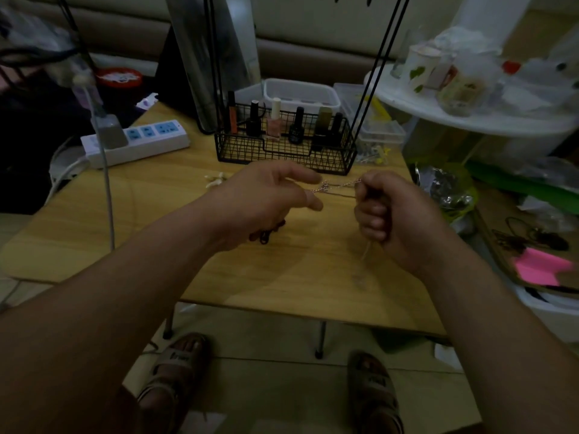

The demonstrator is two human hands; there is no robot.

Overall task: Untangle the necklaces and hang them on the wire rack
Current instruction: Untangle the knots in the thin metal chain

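A thin silver necklace chain (340,185) with a small knot near its left end is stretched between my two hands above the wooden table (156,233). My left hand (266,198) pinches one end between thumb and fingers. My right hand (388,211) is fisted on the other end, with a pale strand hanging below it. A dark beaded necklace (269,234) lies on the table, partly hidden under my left hand. The black wire rack (286,151), a basket with tall thin uprights, stands just beyond my hands.
Several nail polish bottles (275,120) stand in the basket. A white power strip (138,142) with a cable lies at the left. A small pale trinket (216,180) rests on the table. Cluttered white shelf (470,111) and bags fill the right side.
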